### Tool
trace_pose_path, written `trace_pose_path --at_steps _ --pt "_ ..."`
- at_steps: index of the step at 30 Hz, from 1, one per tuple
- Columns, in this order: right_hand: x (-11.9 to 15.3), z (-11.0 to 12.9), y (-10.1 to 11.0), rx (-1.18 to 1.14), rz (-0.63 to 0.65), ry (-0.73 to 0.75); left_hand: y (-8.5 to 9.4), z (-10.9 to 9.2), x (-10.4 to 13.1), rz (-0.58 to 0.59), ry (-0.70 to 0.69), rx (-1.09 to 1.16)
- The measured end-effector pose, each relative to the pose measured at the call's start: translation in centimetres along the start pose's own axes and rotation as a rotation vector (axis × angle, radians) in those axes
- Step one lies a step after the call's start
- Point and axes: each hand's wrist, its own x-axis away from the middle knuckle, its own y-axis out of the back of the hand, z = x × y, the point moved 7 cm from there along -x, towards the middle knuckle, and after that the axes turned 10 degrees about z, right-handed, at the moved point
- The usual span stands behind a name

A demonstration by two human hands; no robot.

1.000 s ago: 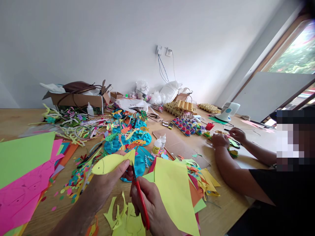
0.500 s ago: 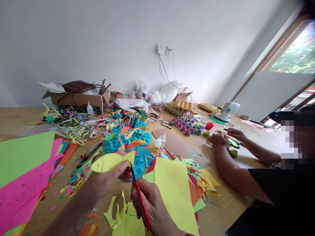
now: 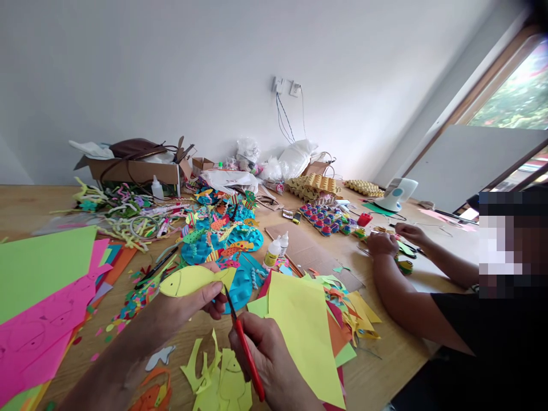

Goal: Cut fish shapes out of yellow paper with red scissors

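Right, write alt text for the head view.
The left hand holds a yellow paper fish while the right hand holds red-handled scissors by its tail. Coloured paper, scraps and bottles crowd the table; a co-worker's arms reach in at right.

Stacked egg trays (image 3: 317, 184), wall sockets (image 3: 278, 85), cardboard box (image 3: 158, 173), white device (image 3: 398, 196) — perhaps a lamp

The single view looks from the person's head, forward and down over a light-brown wooden table (image 3: 385, 365) toward a plain white wall (image 3: 192, 68) beyond. The bare left hand (image 3: 197, 298) and bare right hand (image 3: 264, 341) are near, low and central; a wood-framed glass window (image 3: 511, 94) sits farther off, upper right.
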Motion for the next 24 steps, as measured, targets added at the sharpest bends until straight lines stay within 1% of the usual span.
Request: trace_pose_path --at_steps 3,7,11,15,24 --pt "0.05 0.08 0.03 -0.004 -0.002 0.002 0.11 0.03 -0.02 0.0 0.008 0.004" --pt "0.0 0.05 0.0 -0.022 -0.005 -0.007 0.07 -0.14 -0.19 0.032 -0.03 0.031" --pt "0.04 -0.01 -0.03 -0.032 0.002 0.008 0.19 -0.16 -0.15 0.047 -0.032 -0.01" --pt "0.19 -0.18 -0.06 -0.042 0.01 0.02 -0.04 -0.13 -0.07 0.087 -0.015 -0.051" --pt "0.15 -0.1 0.16 0.019 0.006 0.01 0.35 0.24 -0.13 0.096 -0.006 -0.11"
